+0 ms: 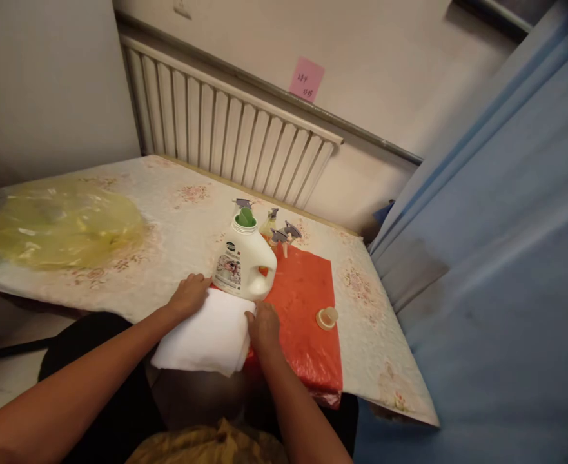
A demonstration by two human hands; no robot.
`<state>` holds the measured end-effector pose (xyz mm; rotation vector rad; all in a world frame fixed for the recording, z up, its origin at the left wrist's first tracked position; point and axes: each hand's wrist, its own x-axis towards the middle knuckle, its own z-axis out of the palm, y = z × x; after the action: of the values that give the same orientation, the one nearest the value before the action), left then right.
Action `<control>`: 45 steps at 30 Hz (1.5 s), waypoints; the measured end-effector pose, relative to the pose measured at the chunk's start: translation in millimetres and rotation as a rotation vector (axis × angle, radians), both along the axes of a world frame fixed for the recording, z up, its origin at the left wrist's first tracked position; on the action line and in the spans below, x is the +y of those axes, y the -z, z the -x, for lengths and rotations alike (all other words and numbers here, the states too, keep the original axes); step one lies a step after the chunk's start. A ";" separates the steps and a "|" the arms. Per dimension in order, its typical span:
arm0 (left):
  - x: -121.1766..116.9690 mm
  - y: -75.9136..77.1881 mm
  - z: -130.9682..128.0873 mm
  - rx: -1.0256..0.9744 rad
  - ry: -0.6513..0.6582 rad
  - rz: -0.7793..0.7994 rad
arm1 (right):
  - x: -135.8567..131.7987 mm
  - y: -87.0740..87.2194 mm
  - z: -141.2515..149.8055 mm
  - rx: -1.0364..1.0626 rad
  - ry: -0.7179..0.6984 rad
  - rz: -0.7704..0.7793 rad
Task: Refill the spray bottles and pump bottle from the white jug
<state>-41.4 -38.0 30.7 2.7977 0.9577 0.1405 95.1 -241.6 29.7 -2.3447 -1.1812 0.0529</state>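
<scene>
A folded white cloth [206, 338] lies at the near edge of the table, partly on a red plastic sheet [307, 309]. My left hand [189, 295] rests on the cloth's far left corner, fingers curled over it. My right hand [263, 325] pinches the cloth's right edge. Just behind the cloth stands a white detergent jug [242, 264] with an open green spout. Its cream cap [327, 318] lies on the red sheet to the right.
Two spray bottles [280, 233] stand behind the jug. A yellow plastic bag [61, 225] lies at the table's left. The floral tablecloth [177, 212] covers the table. A radiator [225, 135] runs along the wall, and a blue curtain [496, 258] hangs at right.
</scene>
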 end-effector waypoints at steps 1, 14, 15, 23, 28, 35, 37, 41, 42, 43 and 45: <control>1.2 -1.4 0.3 0.001 0.014 0.005 | 4.8 0.8 0.3 0.007 0.006 0.010; -34.4 -75.0 88.3 -0.108 0.370 0.495 | -63.1 -27.9 42.6 0.346 -0.107 -0.109; -40.7 -81.2 93.8 -0.101 0.372 0.569 | -75.9 -33.5 45.3 0.415 -0.134 -0.143; -99.8 -107.4 62.3 -0.093 0.449 0.742 | -156.1 -66.4 30.0 0.677 -0.063 -0.216; -127.8 -106.7 17.9 -0.134 0.433 0.726 | -190.2 -65.3 1.1 0.697 0.032 -0.251; -133.5 -100.1 -40.8 -0.219 0.441 0.694 | -199.2 -71.8 -53.7 0.598 0.056 -0.294; -129.1 -94.4 -63.7 -0.248 0.433 0.580 | -188.2 -73.8 -73.4 0.474 0.082 -0.264; -133.4 -64.6 -105.4 -0.312 0.301 0.146 | -157.6 -55.8 -97.7 -0.022 0.247 -0.254; -138.5 -52.1 -112.3 -0.315 0.292 0.039 | -149.9 -45.2 -98.5 -0.126 0.230 -0.251; -144.7 -37.8 -117.5 -0.307 0.306 -0.030 | -142.6 -32.9 -97.1 -0.183 0.197 -0.237; -158.1 -6.0 -123.0 -0.279 0.390 -0.085 | -129.5 -6.1 -89.5 -0.229 0.116 -0.184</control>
<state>81.6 -196.1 36.7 2.8728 0.3443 0.5081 184.5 -371.0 35.8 -2.2937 -1.0994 -0.3588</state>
